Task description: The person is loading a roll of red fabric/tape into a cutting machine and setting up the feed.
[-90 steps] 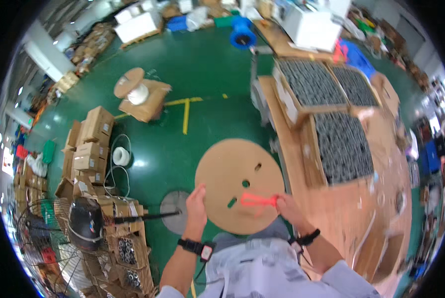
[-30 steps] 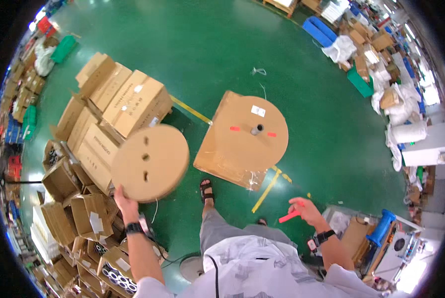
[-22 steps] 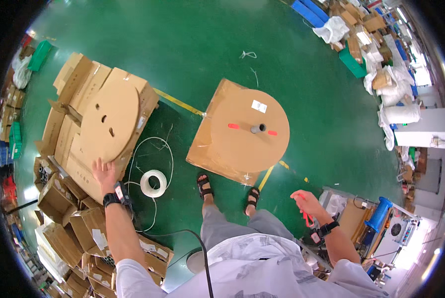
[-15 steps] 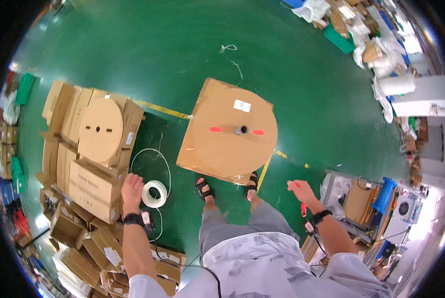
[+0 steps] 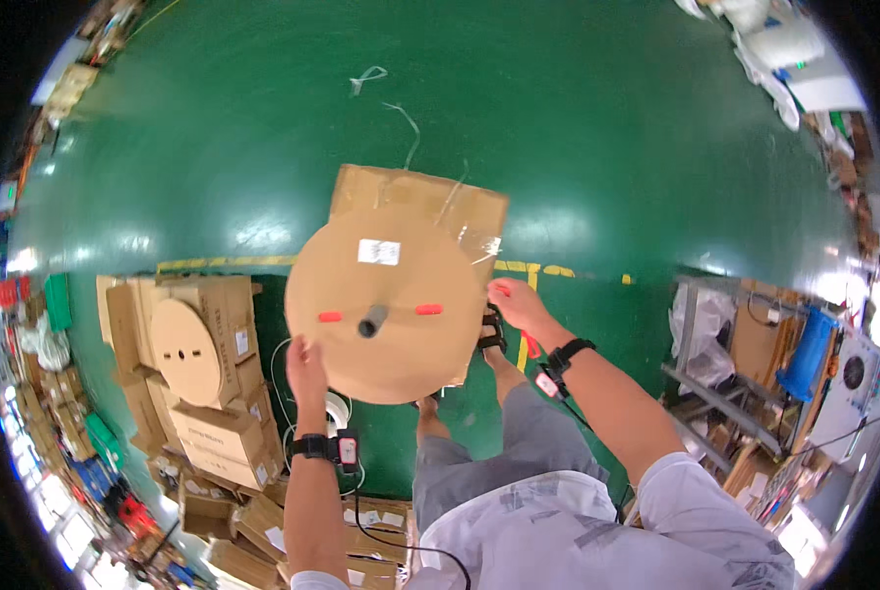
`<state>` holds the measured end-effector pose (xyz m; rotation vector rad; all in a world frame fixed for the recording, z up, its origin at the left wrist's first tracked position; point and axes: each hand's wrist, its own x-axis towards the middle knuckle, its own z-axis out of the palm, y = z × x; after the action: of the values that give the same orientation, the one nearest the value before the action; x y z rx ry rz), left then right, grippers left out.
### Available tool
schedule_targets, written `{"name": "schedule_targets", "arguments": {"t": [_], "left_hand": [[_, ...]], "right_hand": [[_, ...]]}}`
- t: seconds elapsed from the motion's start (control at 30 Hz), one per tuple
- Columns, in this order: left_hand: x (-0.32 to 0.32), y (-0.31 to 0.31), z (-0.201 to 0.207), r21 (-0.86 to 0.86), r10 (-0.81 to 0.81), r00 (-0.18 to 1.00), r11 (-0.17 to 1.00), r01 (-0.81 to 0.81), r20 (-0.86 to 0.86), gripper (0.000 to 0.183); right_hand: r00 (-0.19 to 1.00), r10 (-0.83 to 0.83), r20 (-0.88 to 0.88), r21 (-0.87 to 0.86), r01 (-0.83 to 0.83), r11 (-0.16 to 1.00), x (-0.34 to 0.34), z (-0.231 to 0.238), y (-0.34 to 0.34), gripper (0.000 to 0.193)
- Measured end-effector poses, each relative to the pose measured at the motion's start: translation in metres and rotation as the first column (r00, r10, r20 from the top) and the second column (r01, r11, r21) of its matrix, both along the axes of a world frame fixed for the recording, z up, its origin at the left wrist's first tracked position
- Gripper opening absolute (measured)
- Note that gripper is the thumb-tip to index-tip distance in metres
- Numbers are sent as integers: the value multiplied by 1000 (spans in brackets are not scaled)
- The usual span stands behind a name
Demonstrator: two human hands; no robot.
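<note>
A big round cardboard reel [image 5: 371, 280] lies face up in front of me, over a cardboard box [image 5: 415, 187]. It has a white label [image 5: 379, 252], two red-marked slots and a grey tube [image 5: 371, 323] sticking up from its middle. At the reel's lower left rim is my left hand [image 5: 308, 374], its fingers somewhat apart; whether it touches the rim I cannot tell. Close to the right rim, my right hand [image 5: 521, 307] is closed round a red tool [image 5: 531, 344]. Only red bits of it show, so its kind is unclear.
Stacked cartons stand at the left with another cardboard reel disc [image 5: 186, 352] against them. A white coil [image 5: 337, 411] lies partly hidden behind my left hand. A metal rack [image 5: 720, 393] and a blue spool [image 5: 806, 354] are at the right. Loose strapping [image 5: 368, 77] lies on the green floor.
Both hands have come inward and up to the reel's rim, the left from beside the white coil, the right from the right side. The view has shifted, and the reel looks larger.
</note>
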<state>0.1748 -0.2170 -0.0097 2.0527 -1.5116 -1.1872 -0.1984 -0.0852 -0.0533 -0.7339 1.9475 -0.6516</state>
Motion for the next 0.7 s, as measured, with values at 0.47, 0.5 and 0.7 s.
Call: {"name": "schedule_targets", "arguments": {"t": [0.47, 0.5, 0.7], "left_hand": [[31, -100, -25, 309, 149, 988, 938, -157, 49, 33], [35, -104, -26, 299, 112, 991, 945, -130, 75, 32], [26, -112, -31, 348, 186, 976, 927, -136, -112, 36]], "right_hand": [[752, -60, 657, 90, 1, 996, -1, -14, 9, 32], [745, -42, 666, 73, -8, 997, 0, -13, 6, 32], [650, -15, 760, 103, -98, 990, -2, 8, -1, 29]]}}
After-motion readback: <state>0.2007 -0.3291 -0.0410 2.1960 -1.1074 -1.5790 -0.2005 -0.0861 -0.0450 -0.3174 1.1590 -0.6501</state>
